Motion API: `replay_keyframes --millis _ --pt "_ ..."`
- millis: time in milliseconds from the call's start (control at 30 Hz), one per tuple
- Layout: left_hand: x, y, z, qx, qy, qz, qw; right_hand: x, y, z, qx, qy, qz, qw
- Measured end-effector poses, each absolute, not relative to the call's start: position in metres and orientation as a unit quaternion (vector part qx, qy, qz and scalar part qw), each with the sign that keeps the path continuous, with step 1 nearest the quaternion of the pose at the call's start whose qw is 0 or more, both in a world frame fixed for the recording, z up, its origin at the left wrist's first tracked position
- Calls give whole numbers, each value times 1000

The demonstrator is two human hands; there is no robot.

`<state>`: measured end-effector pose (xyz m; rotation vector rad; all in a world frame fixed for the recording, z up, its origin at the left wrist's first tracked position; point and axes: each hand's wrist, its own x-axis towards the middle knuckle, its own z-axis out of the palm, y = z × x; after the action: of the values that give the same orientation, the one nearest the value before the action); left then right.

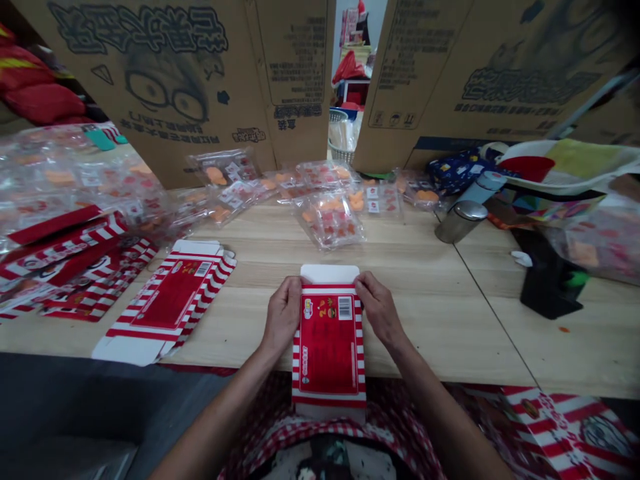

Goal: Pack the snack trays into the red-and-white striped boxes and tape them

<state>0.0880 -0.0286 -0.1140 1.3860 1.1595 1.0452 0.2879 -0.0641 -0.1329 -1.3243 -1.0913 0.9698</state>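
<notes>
Both grips pinch the box (pixel 329 347) by its upper sides: the left hand (pixel 283 310) at its 11 o'clock corner, the right hand (pixel 379 310) at 1 o'clock. Its white flap points to 12; its lower end overhangs the edge of the surface (pixel 415 280) at 6, near checked clothing (pixel 270 437). An uneven squeeze could buckle the card, I judge, and a loosened pinch might let the overhanging end tip down.

From the box, clear packets (pixel 330 217) lie at 12 on the pale wooden surface, flat cartons (pixel 173 293) between 9 and 10, with red packs (pixel 100 263) beyond. A flask (pixel 461 223) stands at 2, a black dispenser (pixel 547 287) near 3. Behind, tall cardboard (pixel 295 87) rises at 11 and 1; the gap between shows a basket (pixel 342 157) in the room. Below the surface, toward 4, sits striped packaging (pixel 570 427).
</notes>
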Motion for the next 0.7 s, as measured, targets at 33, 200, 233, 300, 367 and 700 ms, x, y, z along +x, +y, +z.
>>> replay_keyframes --millis 33,200,233,300,367,700 --pt "87 -27 -110 560 477 435 519 290 -63 -130 -552 -458 419 557" --pt "81 -8 -91 471 411 417 660 301 -58 -114 -492 -434 502 563" --pt "78 -6 -90 476 403 400 672 303 -58 -111 -483 -437 517 555" --pt "73 -2 -91 516 396 382 657 308 -61 -109 -486 -471 504 537" --pt "68 -2 -96 574 396 383 605 312 -66 -108 -505 -544 421 522" --pt "78 -5 -89 628 406 390 537 318 -58 -80 -495 -545 501 455"
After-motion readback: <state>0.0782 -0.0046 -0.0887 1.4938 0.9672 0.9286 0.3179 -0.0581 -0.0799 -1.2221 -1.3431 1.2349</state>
